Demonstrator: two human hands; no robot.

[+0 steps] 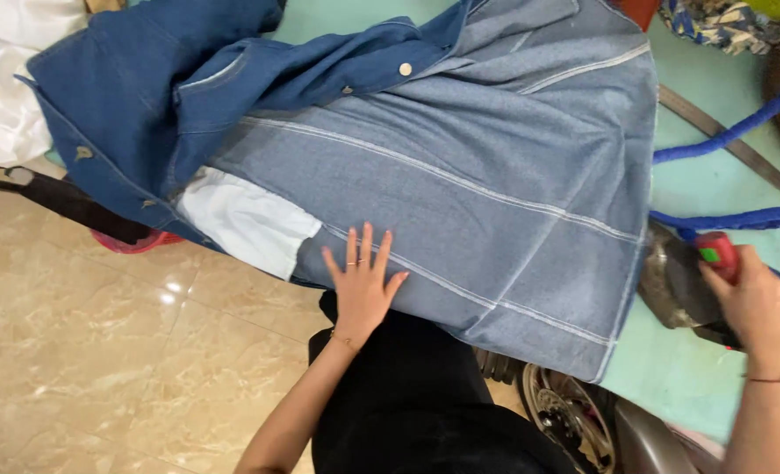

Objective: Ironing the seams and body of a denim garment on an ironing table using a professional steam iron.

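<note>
The left hand (362,283) lies flat, fingers spread, on a denim jacket (460,167) turned inside out, pale weave and stitched seams up, draped over a turquoise table (715,167). The right hand (756,303) is clamped around an iron (684,281) with a red handle, standing just beside the jacket's hem.

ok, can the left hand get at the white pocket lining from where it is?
Probably yes. The left hand lies flat and open on the denim garment, and the white pocket lining sits exposed just beside it at the table edge, with nothing between them.
</note>
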